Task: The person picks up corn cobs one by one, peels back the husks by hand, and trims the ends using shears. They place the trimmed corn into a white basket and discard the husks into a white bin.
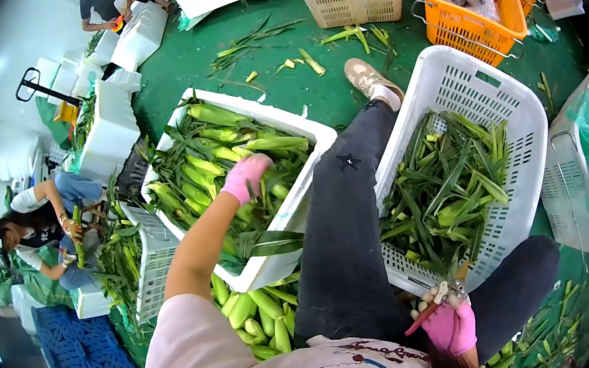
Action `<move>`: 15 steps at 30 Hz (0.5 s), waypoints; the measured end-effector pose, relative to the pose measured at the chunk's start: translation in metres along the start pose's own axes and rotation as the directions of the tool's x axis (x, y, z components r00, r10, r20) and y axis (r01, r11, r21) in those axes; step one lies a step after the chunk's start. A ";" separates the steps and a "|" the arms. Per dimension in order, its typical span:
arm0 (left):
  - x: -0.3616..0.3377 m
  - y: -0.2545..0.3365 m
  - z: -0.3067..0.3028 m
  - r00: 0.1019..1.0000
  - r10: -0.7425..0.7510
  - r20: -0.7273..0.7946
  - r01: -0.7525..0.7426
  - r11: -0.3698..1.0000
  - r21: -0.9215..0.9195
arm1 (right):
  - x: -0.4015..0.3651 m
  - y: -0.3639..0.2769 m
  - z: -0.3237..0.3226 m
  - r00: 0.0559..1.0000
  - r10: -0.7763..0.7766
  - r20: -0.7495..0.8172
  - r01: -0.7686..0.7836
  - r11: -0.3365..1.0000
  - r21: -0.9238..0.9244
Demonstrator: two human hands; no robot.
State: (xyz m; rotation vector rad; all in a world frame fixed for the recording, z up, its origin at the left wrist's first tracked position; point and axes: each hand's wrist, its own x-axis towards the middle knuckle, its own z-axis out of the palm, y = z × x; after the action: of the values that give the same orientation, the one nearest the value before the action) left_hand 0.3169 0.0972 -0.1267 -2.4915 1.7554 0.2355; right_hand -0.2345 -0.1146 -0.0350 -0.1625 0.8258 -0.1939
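Observation:
My left hand (248,178), in a pink glove, reaches into a white foam box (318,136) full of green ears of corn (194,186) in their husks. Its fingers are curled down among the ears, and what they hold is hidden. Low in front of me, my right hand (450,321) wears a pink glove with pale fingertips. It is closed around red-handled pruning shears (439,295). Beside the shears, a white slotted crate (514,99) holds cut leaves and husk pieces (451,189). Trimmed ears of corn (260,315) lie below the foam box.
An orange crate (468,34) with plastic bags and a beige crate (352,1) stand ahead. Leaf scraps (308,63) litter the green floor (204,62). A co-worker (44,228) handles corn at left; another person (111,7) works farther off. A blue pallet (83,357) lies lower left.

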 end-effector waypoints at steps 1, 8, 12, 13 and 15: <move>-0.011 -0.001 -0.012 0.994 -0.079 -0.078 0.079 0.997 -0.009 | -0.001 0.001 0.001 1.000 0.002 -0.004 -0.002 1.000 -0.016; -0.037 0.104 -0.191 0.828 -0.560 -0.030 -0.088 -0.078 -0.993 | 0.016 0.001 0.005 0.988 0.013 0.155 0.024 0.972 -0.235; -0.006 0.205 -0.216 0.973 -0.175 0.153 0.087 -0.335 -0.938 | 0.005 -0.019 0.025 0.910 -0.166 0.379 0.372 0.731 -0.572; -0.001 0.228 -0.208 0.966 -0.095 0.242 0.183 -0.410 -0.893 | 0.000 -0.028 0.033 0.857 -0.220 0.466 0.504 0.549 -0.667; 0.009 0.268 -0.186 0.888 0.145 0.436 0.437 -0.559 -0.704 | -0.010 -0.048 0.037 0.793 -0.237 0.562 0.606 0.208 -0.767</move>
State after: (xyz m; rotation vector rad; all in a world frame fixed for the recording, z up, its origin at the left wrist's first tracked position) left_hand 0.0815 -0.0311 0.0598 -2.5556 0.2239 3.5443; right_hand -0.2187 -0.1566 0.0069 -1.5663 0.4183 -0.1889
